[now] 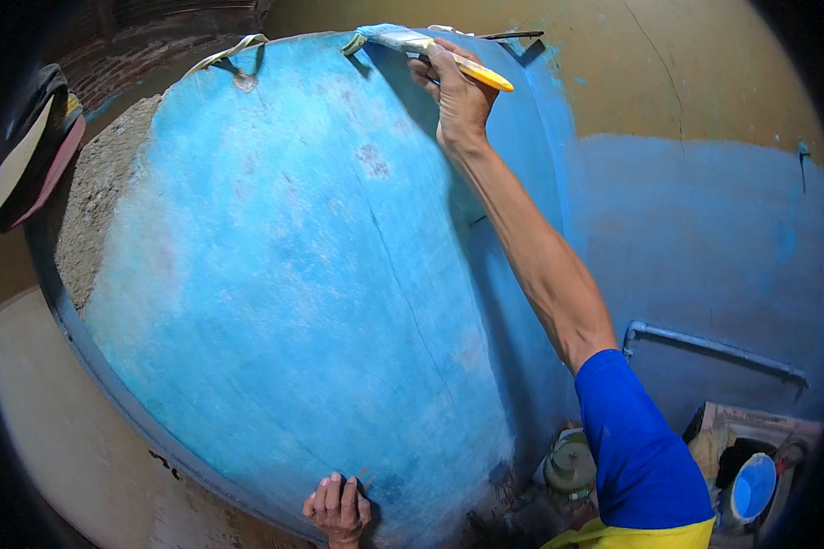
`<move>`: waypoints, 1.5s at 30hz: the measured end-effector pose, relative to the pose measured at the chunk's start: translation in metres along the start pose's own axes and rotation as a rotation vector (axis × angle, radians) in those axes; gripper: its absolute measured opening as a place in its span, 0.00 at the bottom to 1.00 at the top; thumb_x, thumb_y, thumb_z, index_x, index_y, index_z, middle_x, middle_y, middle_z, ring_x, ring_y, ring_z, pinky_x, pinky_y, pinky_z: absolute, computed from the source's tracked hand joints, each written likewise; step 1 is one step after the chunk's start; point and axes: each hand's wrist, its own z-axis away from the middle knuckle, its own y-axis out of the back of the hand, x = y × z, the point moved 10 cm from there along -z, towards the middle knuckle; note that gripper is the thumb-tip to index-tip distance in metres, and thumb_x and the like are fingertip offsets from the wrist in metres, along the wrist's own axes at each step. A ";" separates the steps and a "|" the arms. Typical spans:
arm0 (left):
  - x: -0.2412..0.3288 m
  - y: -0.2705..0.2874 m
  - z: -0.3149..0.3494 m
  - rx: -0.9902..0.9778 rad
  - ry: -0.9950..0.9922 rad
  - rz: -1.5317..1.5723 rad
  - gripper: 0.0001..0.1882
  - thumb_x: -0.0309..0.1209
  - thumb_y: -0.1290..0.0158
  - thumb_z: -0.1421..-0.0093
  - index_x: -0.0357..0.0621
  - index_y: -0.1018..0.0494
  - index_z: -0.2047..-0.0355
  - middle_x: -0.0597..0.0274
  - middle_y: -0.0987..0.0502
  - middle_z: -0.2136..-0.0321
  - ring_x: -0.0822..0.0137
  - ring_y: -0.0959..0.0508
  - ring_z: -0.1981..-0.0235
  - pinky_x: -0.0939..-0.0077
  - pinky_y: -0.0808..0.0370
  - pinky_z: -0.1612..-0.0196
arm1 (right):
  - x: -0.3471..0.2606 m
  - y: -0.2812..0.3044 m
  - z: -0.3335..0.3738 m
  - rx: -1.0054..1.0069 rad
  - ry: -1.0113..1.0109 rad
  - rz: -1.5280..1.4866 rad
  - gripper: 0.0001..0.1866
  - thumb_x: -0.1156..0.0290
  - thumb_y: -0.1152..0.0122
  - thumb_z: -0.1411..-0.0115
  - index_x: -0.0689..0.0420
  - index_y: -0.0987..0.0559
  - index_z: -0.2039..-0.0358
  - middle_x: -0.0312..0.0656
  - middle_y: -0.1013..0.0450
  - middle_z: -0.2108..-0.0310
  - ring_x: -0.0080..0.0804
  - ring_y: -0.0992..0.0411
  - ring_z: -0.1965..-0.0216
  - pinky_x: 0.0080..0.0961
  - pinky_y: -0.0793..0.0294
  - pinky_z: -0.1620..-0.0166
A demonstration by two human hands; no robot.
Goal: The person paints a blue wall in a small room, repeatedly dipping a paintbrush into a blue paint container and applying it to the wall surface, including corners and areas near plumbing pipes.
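My right hand (462,96) is closed around a paintbrush (482,73) with a yellow handle, raised at the top of a blue-painted wall (293,238). The brush's bristles, coated in light blue, lie against the wall's upper edge. Low on the same wall, my left hand (339,508) rests with bent fingers against the surface, and I see nothing in it. The wall's blue is patchy, with greyish spots and a long thin crack running down its right half.
Rough bare cement (105,197) borders the paint at left, near hanging caps (41,151). Strips of cloth (229,55) hang over the top edge. At right are a pipe (719,349), a blue bucket (753,487) and a rounded greenish container (569,465).
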 end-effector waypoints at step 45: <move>-0.001 -0.001 0.007 0.002 0.001 -0.023 0.23 0.50 0.71 0.31 0.56 0.26 0.61 0.64 0.28 0.53 0.61 0.31 0.50 0.59 0.40 0.47 | -0.055 0.064 0.059 -0.008 -0.136 0.291 0.14 0.69 0.38 0.42 0.66 0.24 0.59 0.46 0.23 0.67 0.31 0.21 0.70 0.27 0.19 0.62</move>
